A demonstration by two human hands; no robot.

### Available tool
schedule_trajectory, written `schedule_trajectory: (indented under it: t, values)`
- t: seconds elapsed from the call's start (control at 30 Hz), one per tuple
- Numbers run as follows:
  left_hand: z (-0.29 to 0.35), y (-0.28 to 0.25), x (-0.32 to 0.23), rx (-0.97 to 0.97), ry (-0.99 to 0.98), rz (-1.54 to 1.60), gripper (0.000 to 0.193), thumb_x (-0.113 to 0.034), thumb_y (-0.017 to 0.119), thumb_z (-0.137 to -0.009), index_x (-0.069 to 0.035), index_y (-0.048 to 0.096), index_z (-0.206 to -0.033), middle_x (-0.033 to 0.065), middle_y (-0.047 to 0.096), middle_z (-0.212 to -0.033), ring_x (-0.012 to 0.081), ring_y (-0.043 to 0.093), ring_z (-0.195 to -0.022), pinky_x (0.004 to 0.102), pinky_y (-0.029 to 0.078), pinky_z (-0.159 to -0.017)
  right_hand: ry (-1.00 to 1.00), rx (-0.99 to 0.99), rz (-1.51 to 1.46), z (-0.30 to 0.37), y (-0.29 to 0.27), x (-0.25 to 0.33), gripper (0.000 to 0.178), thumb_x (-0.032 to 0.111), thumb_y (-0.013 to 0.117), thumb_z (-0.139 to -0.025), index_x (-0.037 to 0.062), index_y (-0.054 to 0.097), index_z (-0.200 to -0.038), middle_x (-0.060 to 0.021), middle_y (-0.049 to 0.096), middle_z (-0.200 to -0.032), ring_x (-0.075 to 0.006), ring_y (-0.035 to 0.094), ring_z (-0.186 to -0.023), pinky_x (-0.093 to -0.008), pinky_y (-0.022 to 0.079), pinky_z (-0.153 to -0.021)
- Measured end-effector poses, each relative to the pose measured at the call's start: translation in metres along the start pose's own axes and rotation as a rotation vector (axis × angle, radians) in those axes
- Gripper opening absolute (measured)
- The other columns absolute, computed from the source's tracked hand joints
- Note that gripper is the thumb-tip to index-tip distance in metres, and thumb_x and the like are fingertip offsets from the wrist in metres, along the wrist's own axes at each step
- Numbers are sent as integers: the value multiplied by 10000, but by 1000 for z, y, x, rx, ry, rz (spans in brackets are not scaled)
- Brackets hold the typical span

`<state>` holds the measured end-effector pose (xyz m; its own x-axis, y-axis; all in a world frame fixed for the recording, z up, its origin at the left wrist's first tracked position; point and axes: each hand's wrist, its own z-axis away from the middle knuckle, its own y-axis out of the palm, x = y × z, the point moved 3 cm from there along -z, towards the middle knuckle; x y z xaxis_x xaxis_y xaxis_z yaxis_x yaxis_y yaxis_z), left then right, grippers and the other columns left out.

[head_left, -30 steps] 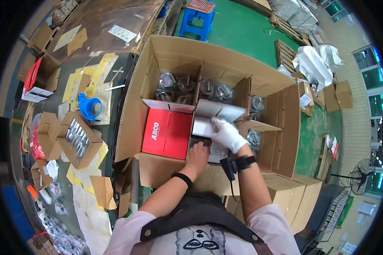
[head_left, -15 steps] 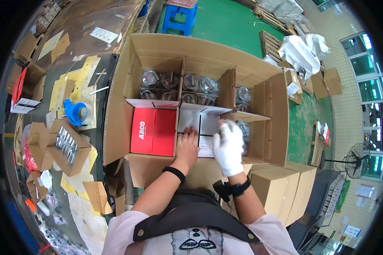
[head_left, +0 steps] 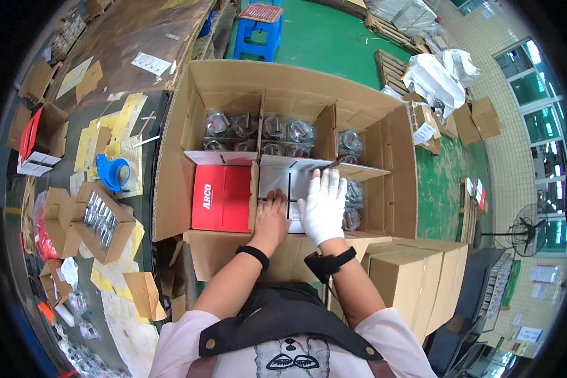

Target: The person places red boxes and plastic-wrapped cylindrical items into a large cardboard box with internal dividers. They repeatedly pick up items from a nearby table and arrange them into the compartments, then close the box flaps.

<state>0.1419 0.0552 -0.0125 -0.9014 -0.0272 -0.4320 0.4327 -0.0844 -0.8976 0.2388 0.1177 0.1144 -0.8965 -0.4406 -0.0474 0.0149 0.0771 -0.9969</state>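
Note:
A large open cardboard carton (head_left: 394, 208), split by cardboard dividers, stands in front of me. Flat on a white box top with dark lines (head_left: 274, 174), in its near middle compartment, lies my bare left hand (head_left: 271, 217), fingers stretched. My right hand (head_left: 324, 208), in a white glove, presses beside it with its fingers spread at the compartment's right side. Neither hand grips anything. Left of my left hand, a red box (head_left: 223, 198) fills the near left compartment. Bagged round metal parts (head_left: 299, 131) sit in the far compartments and at the near right, partly behind the dividers.
On the workbench at the left are a blue tape dispenser (head_left: 113, 173) and a small carton of metal parts (head_left: 99, 220). Closed cartons (head_left: 416, 277) stand at the near right. Beyond the carton are a blue stool (head_left: 258, 33) and a wooden pallet (head_left: 390, 72).
My gloved right hand has shifted left and flattened, its fingers now straight and spread. My left hand stays on the white box top. The divider beside the red box shows more plainly.

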Motion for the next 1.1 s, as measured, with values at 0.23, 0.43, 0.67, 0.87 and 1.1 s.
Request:
schedule_trajectory:
  t: [0.23, 0.43, 0.67, 0.87, 1.1]
  values:
    - [4, -5, -1, -31, 29, 9, 740, -279, 674, -802, 8, 363, -1409, 173, 310, -1507, 356, 294, -1383, 507, 244, -1122, -48, -61, -287, 16, -12, -43, 830, 330, 694, -796, -30, 314, -1439, -271, 436, -1388, -383, 392, -1327, -502, 223, -1132]
    - [1, -1, 3, -12, -15, 125, 678, -283, 640, -841, 4, 377, -1397, 175, 349, -1480, 343, 323, -1371, 516, 261, -1115, -88, 368, -24, 9, 3, 21, 785, 378, 584, -879, -41, 254, -1455, -297, 456, -1359, -430, 387, -1320, -537, 189, -1137]
    - [-27, -2, -52, -34, -879, 1240, 844, -646, 188, -958, 68, 519, -1259, 245, 592, -1227, 370, 575, -1137, 442, 419, -980, 395, -8, -788, 19, 131, -28, 799, 381, 536, -924, 100, 98, -1531, -250, 364, -1469, -410, 486, -1232, -404, 401, -1021]
    - [-20, 53, -26, 81, -946, 1555, 680, -531, 295, -1009, 51, 510, -1286, 179, 590, -1227, 278, 560, -1119, 364, 414, -962, 447, 168, -685, -6, 104, -5, 778, 315, 616, -848, 40, 263, -1485, -229, 374, -1470, -387, 424, -1308, -439, 369, -1057]
    - [81, -89, 34, 675, -463, 1218, 334, -277, 469, -1011, -3, 568, -1174, 112, 635, -1013, 183, 584, -970, 318, 466, -859, 342, -61, -44, -4, 136, 30, 676, 301, 519, -873, 2, 326, -1447, -199, 242, -1542, -356, 234, -1418, -534, 184, -1134]
